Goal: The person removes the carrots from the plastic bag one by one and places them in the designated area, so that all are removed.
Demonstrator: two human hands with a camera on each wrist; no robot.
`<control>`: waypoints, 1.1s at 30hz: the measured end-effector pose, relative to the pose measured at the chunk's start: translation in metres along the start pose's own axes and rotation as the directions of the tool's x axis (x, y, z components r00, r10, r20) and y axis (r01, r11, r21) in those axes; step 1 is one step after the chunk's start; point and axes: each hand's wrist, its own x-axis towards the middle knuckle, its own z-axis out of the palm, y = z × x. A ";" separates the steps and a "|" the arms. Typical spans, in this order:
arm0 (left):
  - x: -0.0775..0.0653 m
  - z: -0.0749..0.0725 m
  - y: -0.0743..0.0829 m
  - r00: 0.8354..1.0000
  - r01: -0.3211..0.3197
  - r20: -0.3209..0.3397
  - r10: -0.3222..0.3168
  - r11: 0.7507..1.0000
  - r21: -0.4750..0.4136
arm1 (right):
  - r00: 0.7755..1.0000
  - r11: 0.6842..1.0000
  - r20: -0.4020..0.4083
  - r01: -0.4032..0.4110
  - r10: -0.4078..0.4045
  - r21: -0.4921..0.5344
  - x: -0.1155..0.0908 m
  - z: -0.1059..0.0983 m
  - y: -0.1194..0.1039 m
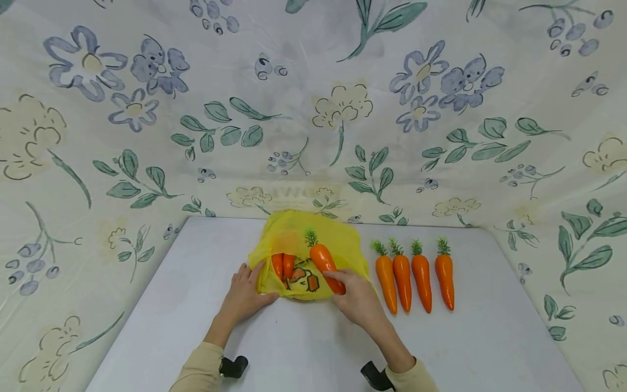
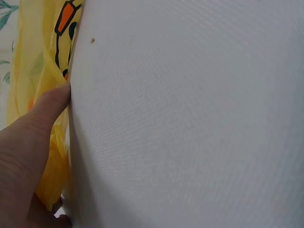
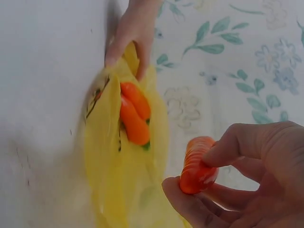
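An orange toy carrot (image 1: 322, 260) with a green leafy top is pinched between the thumb and fingers of my right hand (image 1: 360, 298), over a yellow plastic bag (image 1: 343, 239). Its leafy end points away from me; the right wrist view shows its ridged orange body (image 3: 197, 164). My left hand (image 1: 247, 294) rests at the bag's left edge, thumb and fingers spread against the plastic. In the left wrist view its thumb (image 2: 52, 102) touches the bag's rim. Two toy carrots (image 3: 135, 116) lie inside the bag's mouth. A printed drawing marks the bag's front.
Several toy carrots (image 1: 421, 275) stand in a row to the right of the bag, leafy tops away from me. All lie on a white table (image 1: 294, 348). A floral cloth (image 1: 313, 109) hangs behind and at the sides.
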 end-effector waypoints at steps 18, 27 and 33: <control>0.000 0.001 -0.001 1.000 -0.005 -0.004 0.005 1.000 0.007 | 0.974 0.986 -0.163 -0.164 0.160 -0.013 -0.006 -0.051 0.058; 0.001 0.002 -0.003 1.000 -0.002 -0.003 0.002 1.000 0.014 | 0.960 0.974 -0.172 -0.226 0.222 -0.003 -0.015 -0.068 0.092; 0.002 0.003 -0.004 1.000 0.004 0.000 -0.004 1.000 0.019 | 0.946 0.961 -0.172 -0.276 0.276 0.022 -0.024 -0.079 0.117</control>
